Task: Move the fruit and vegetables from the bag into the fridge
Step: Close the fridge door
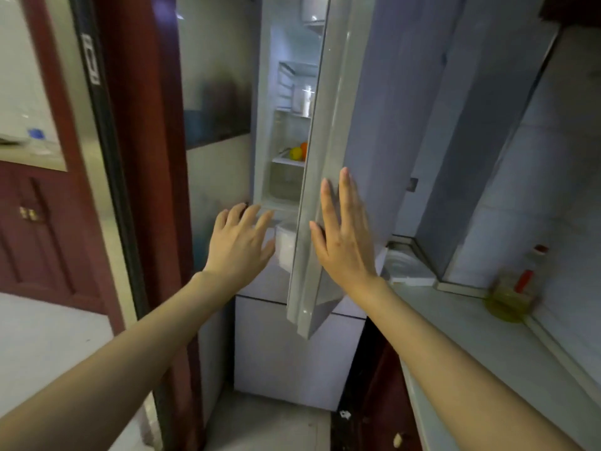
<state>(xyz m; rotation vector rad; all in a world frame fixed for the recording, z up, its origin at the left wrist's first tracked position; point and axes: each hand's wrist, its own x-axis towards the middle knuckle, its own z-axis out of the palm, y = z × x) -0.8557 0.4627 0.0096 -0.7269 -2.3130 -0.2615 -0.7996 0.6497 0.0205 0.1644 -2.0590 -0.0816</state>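
Looks like the wrap-up stage, honestly. Tall pale grey fridge door (pixel 325 157) standing part-way ajar, with only a narrow slice of the lit interior showing. Right hand (pixel 346 239) laid flat against the outer face of that door, fingers straight and close together, pinching nothing. Left hand (pixel 240 245) hovering near the fridge's lower front edge, fingers spread and relaxed, also holding nothing; can't tell whether it actually touches the cabinet.

Inside, on a white glass-edged shelf (pixel 287 161), a round yellow fruit (pixel 296 153) sitting right against a round orange fruit (pixel 304 148), both partly hidden by the door edge. So at least some of the produce already in the fridge. No bag anywhere in view, so no way to say whether it's been emptied.

Best guess at the step: shutting the door with a flat push from the right. Next move probably just needs a steady press until the seal meets the frame, plus getting the left fingers clear of the gap first, since pinched knuckles seem like the one real risk here. If more stuff remains in the bag, the door would need swinging back out instead.

Off to the right, a pale countertop (pixel 487 336) with a clear plastic oil bottle with a red cap (pixel 517 288) near the wall. Dark red wooden door frame (pixel 140 157) on the left.
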